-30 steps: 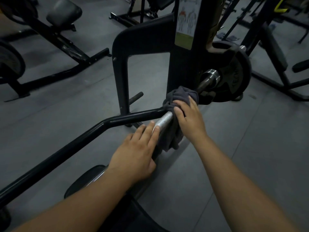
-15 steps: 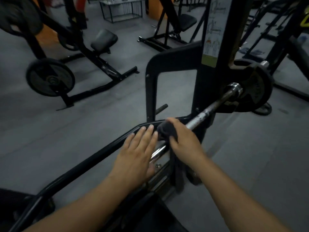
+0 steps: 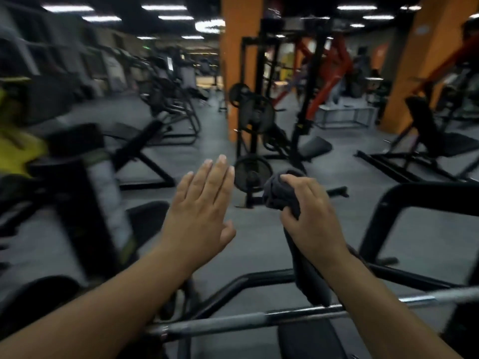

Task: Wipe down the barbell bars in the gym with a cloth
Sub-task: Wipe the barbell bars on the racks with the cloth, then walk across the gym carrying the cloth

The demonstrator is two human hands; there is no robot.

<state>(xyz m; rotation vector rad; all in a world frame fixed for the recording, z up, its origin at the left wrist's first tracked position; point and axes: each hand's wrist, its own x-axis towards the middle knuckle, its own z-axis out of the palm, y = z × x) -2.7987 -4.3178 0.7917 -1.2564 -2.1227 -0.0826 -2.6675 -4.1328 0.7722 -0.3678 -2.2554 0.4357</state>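
We are looking out over a big gym floor (image 3: 259, 229) with dark machines all around, and much of it is looking blurry. Close to us a black frame (image 3: 425, 189) is bending around in front. The bar (image 3: 246, 322) is lying across the bottom of the view, below both our arms, silver and shiny. The cloth (image 3: 307, 270) is dark grey. It is bunching up at the top and hanging down in a long tail that is ending just by the bar. We cannot tell if the tail is touching the bar.

What could be going wrong from here? We think the long tail could be catching on the frame or the bar when we are bringing it down, and then it could be slipping out of our fingers. We are also looking out at the room and not down at the bar, so we could be missing a part and leaving it dirty.

Our right hand (image 3: 315, 216) is up in the air above the bar, with fingers curling round the top of the cloth and holding it. Our left hand (image 3: 204, 211) is beside it but well apart. It is flat and wide, with straight fingers pointing forward, holding nothing and touching nothing.
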